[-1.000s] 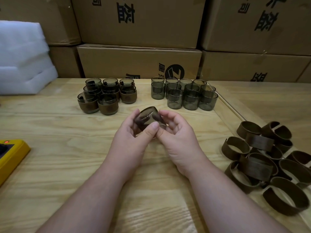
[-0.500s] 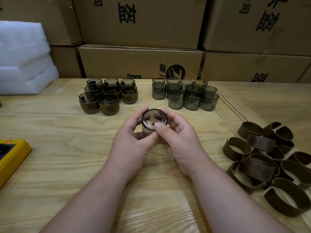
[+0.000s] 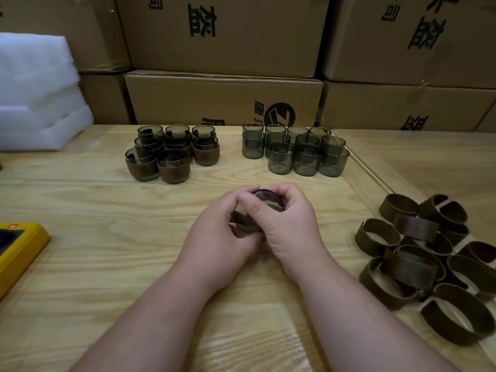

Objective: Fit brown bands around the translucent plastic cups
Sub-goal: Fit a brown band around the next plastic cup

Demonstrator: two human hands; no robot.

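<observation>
A smoky translucent cup (image 3: 268,201) with a brown band around it is held over the middle of the wooden table (image 3: 107,237). My left hand (image 3: 222,232) and my right hand (image 3: 290,224) both grip it, fingers curled round its sides, and most of the cup is hidden by them. Several banded cups (image 3: 171,154) are stacked at the back left. Several bare translucent cups (image 3: 295,151) stand at the back centre. A heap of loose brown bands (image 3: 424,261) lies on the right.
Stacked cardboard boxes (image 3: 222,100) wall off the back of the table. White foam sheets (image 3: 37,95) sit at the back left. A yellow device (image 3: 18,251) lies at the left edge. A raised wooden ledge (image 3: 370,170) runs diagonally on the right.
The cup was tilted with its open mouth toward me; both hands have since closed tighter round it and turned it, hiding most of it.
</observation>
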